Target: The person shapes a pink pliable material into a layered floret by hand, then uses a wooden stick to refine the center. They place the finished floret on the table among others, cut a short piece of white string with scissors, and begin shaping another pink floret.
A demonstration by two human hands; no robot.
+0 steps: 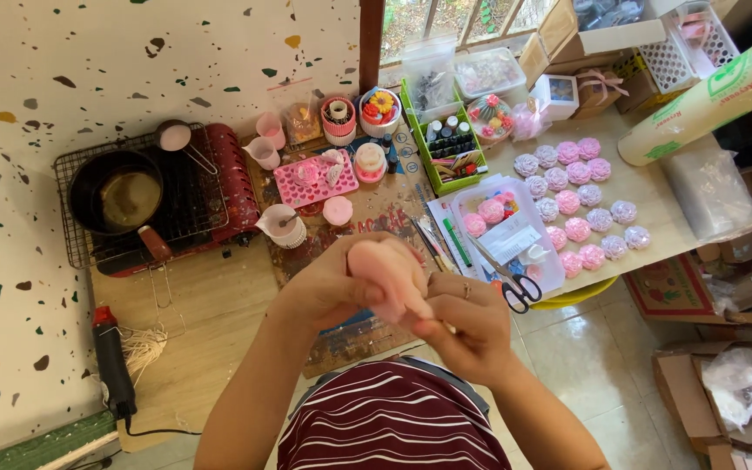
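Pink flower-shaped piece [382,277], pale and rounded, is held above the near edge of the wooden table [211,305], over the lap. It is clamped between the left hand [337,283], wrapped over its top, and the right hand [472,326], whose fingertips pinch its lower end. Beyond the hands lie a pink silicone mould [313,178], small pink cups [265,153], a dark pan [119,196] on a wire rack [193,204], scissors [515,287] and a clear tray [524,252]. Rows of pink and lilac flower pieces [578,196] are laid out to the right. The held piece's underside is hidden by fingers; its detail is blurred.
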